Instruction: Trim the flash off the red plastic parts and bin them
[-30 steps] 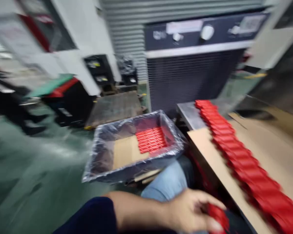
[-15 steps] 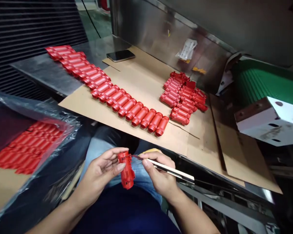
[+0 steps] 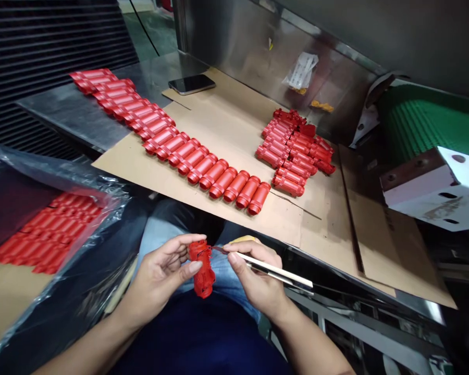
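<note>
The red part [image 3: 201, 271] is hanging over the person's lap, just off the near edge of the surface [image 3: 66, 112] and below the last pieces of the row. Its long axis is running roughly at right angles to the waist: the upper end is pointing toward that near edge, while the lower end is pointing back at the torso and leaning slightly right.

The left grip [image 3: 162, 273] is closing round it from the left, thumb pressing the front, forefinger curving over the upper end. The right grip [image 3: 258, 276] is pinching a slim tool [image 3: 283, 271] between thumb and fingers; its pale end is sticking out rightward, and its dark tip is pointing at the part's right side near the upper end. Whether the tip is touching, one cannot tell.

On the surface, a row of red pieces [image 3: 214, 174] is stretching from near the left end along the near edge. A cluster of red pieces [image 3: 291, 151] is lying toward the back edge, on cardboard [image 3: 222, 114]. A phone [image 3: 191, 84] is resting near the back left corner.
</note>
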Available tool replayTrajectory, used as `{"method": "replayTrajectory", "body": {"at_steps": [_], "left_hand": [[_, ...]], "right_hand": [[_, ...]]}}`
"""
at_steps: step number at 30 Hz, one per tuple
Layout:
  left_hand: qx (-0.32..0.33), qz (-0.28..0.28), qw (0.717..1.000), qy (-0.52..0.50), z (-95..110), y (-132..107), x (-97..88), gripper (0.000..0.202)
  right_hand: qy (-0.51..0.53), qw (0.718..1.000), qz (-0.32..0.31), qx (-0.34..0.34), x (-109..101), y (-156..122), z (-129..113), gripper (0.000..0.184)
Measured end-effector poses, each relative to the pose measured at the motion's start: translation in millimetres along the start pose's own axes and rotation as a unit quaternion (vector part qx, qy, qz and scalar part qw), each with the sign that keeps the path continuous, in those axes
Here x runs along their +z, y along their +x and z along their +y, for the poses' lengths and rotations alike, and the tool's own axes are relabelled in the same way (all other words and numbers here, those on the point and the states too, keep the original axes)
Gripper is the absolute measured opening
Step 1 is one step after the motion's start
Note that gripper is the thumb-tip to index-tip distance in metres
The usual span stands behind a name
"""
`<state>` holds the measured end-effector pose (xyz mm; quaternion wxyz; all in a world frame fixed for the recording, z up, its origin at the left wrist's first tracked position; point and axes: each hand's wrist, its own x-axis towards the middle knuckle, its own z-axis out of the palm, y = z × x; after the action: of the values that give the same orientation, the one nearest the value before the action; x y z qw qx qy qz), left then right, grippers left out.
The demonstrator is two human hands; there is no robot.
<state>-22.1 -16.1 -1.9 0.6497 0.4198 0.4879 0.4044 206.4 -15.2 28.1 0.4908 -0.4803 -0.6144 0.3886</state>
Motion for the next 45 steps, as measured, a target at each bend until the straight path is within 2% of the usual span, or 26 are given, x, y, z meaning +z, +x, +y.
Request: {"method": "replayTrajectory", "body": {"at_steps": [6,10,14,19,23,28,34,37,39,43,45], "left_hand": [[0.062,0.054,0.996,0.023,2,2,-5.7,0.051],[0.047,0.038,0.998,0.019,3,4,-6.7,0.05],[0.038,0.033,0.998,0.025,1,2,-3.5,0.052],[0.037,0.017,0.999,0.02,5,-1,-0.3,0.047],[0.044,0.025,0.999,0.017,5,0,0.7,0.046],[0.053,0.028,0.998,0.026,6,0,3.1,0.046],[0.104,0.083,0.989,0.064,8,-4,13.5,0.042],[0.126,0.126,0.982,0.063,7,-5,20.0,0.039],[0.132,0.141,0.98,0.056,6,-6,22.3,0.039],[0.119,0.14,0.982,0.041,5,-6,18.4,0.041],[0.11,0.129,0.985,0.029,3,-5,13.2,0.041]], "right_hand": [[-0.002,1.0,-0.026,0.009,-3,-6,5,0.012],[0.007,1.0,0.006,-0.029,-5,-4,2,0.013],[0.036,0.997,0.006,-0.066,-1,0,-4,0.021],[0.022,0.998,0.01,-0.066,3,0,-7,0.021],[0.008,0.998,0.007,-0.069,3,-2,-5,0.017],[-0.023,0.995,0.001,-0.093,3,-4,-3,0.022],[-0.075,0.981,-0.075,-0.162,10,-6,3,0.027],[-0.13,0.963,-0.059,-0.227,21,-10,13,0.036],[-0.155,0.955,-0.045,-0.247,27,-14,19,0.041],[-0.131,0.962,-0.029,-0.237,27,-17,20,0.04],[-0.06,0.981,-0.031,-0.183,21,-16,16,0.031]]}}
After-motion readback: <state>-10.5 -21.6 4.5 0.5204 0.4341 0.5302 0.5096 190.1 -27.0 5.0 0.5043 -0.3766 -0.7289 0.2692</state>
